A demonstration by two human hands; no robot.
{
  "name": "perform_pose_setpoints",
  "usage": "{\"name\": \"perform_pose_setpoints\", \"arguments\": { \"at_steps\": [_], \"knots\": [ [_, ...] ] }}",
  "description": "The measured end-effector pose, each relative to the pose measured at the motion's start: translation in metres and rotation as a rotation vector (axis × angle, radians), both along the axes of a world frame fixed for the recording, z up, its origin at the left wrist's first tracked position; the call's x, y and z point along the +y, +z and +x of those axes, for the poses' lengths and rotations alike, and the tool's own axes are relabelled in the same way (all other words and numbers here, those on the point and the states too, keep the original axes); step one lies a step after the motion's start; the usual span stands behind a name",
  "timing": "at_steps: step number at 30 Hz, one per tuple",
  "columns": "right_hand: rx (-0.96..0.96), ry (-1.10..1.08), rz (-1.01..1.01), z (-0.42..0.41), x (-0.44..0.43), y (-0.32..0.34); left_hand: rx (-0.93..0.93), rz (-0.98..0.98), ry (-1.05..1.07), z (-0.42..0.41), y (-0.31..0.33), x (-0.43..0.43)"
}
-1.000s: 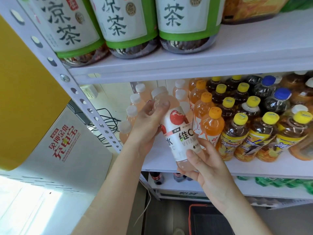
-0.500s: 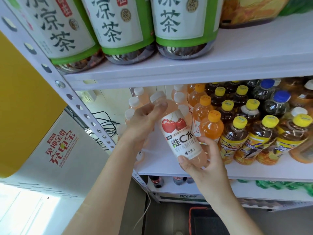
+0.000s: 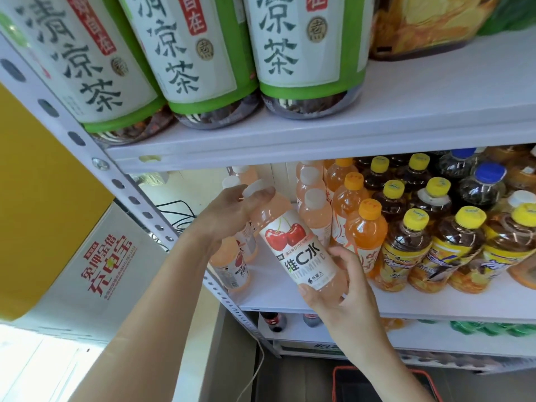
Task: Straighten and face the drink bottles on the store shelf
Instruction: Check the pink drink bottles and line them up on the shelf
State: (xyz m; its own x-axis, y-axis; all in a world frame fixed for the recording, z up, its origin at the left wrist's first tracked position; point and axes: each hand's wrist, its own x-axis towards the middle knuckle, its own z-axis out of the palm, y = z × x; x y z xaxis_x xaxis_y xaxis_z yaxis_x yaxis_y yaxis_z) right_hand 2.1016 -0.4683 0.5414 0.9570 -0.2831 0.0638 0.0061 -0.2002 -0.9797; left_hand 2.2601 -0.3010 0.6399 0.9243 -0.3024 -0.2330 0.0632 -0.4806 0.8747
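At the left end of the white middle shelf (image 3: 435, 304), in the head view, you hold the pale pink plastic bottle with the cherry label and white cap (image 3: 298, 256). It is tilted, with the cap toward eleven o'clock and the label facing you. Whether its base touches the shelf I cannot tell.

Your left hand (image 3: 229, 219) has its fingers (image 3: 261, 194) curled round the neck and cap. Your right hand (image 3: 348, 288) wraps the lower body, thumb below the label.

The main risk is setting the bottle down tilted so close to the front edge: the base could slide off as you let go. At nine o'clock, the other pale pink bottles (image 3: 232, 265) stand right behind your left wrist, by the shelf's open side, and a careless withdrawal could topple them. At three o'clock, the orange bottle with the orange cap (image 3: 367, 236) sits just beside yours, so pushing in crooked may knock that row. Turning the bottle by the cap could also loosen it.
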Motion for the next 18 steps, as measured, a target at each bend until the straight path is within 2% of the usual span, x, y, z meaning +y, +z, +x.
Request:
{"name": "perform_pose_setpoints", "arguments": {
  "at_steps": [3, 6, 8, 10, 12, 15, 18],
  "knots": [
    [0.012, 0.023, -0.082, 0.006, 0.001, -0.002, -0.046, 0.054, 0.074, -0.001, 0.004, -0.001],
    [0.051, 0.099, -0.276, 0.016, -0.002, -0.003, -0.239, 0.175, 0.156, -0.001, 0.006, -0.010],
    [0.061, 0.116, -0.460, 0.022, -0.001, 0.001, -0.392, 0.308, 0.166, 0.001, 0.007, -0.015],
    [-0.010, 0.079, -0.617, 0.027, 0.000, 0.007, -0.537, 0.473, 0.151, 0.005, 0.008, -0.021],
    [-0.078, 0.041, -0.698, 0.034, -0.001, 0.012, -0.635, 0.615, 0.129, 0.015, 0.004, -0.029],
    [-0.103, 0.033, -0.762, 0.050, -0.007, 0.019, -0.654, 0.755, 0.110, 0.039, -0.008, -0.044],
    [-0.100, 0.056, -0.833, 0.067, -0.011, 0.023, -0.560, 0.751, 0.103, 0.064, -0.019, -0.056]
  ]
}}
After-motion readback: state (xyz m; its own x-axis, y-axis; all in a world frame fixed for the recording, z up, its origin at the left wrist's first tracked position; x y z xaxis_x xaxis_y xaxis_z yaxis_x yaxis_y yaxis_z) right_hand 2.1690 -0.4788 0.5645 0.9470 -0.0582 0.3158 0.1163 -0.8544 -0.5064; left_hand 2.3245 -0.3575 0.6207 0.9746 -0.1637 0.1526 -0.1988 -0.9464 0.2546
